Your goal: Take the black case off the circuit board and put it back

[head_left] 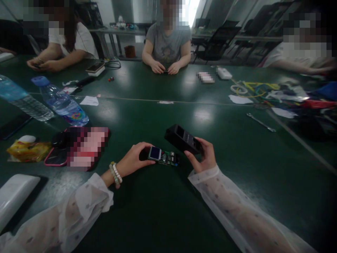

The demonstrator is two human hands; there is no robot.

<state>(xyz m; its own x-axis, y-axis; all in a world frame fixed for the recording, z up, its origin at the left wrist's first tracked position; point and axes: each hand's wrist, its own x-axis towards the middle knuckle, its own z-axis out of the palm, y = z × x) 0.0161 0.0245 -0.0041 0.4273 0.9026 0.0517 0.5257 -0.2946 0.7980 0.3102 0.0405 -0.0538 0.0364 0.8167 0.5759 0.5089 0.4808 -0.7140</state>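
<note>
My left hand grips the left end of a small green circuit board between thumb and fingers. A dark square display sits on the board's left part, with small components to its right. In my right hand is a black plastic case, held by its right end and tilted above and to the right of the board. A window opening and small markings show on the case's upper face. Case and board appear apart. My right fingers are partly hidden behind the case.
Two water bottles, a pink-edged phone and a yellow wrapper lie left. A white box-like object is at the near left. A wrench and tangled cables lie right. Several people sit across the green table.
</note>
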